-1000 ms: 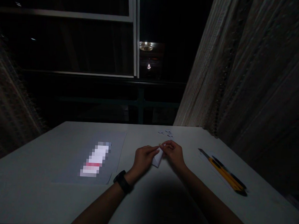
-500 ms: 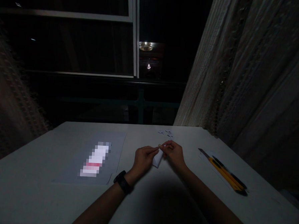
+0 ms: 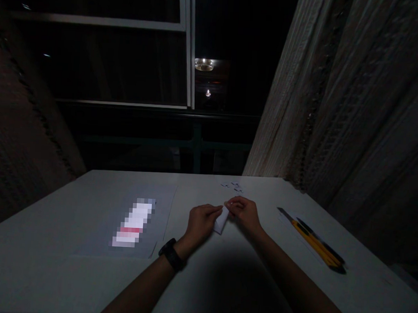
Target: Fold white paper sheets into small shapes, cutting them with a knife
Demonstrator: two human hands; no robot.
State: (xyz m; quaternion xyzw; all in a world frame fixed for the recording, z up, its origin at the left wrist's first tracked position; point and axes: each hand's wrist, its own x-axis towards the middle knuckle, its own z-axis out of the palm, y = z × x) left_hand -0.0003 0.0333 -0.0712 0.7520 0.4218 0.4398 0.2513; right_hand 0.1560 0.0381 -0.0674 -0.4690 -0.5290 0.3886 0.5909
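Both my hands meet over the middle of a white table (image 3: 223, 278). My left hand (image 3: 200, 222), with a black watch on its wrist, pinches the left side of a small folded white paper (image 3: 221, 220). My right hand (image 3: 245, 213) pinches the paper's upper right corner with its fingertips together. The paper is held just above or on the tabletop; I cannot tell which.
A large paper sheet (image 3: 96, 230) lies at the left. A yellow utility knife (image 3: 313, 243) and a dark pen (image 3: 321, 246) lie at the right. Small paper scraps (image 3: 232, 186) sit near the far edge. Curtains (image 3: 354, 112) hang right and left; a dark window is behind.
My hands have barely moved; the right fingertips shifted slightly on the paper's corner. The left curtain has swung further into view.
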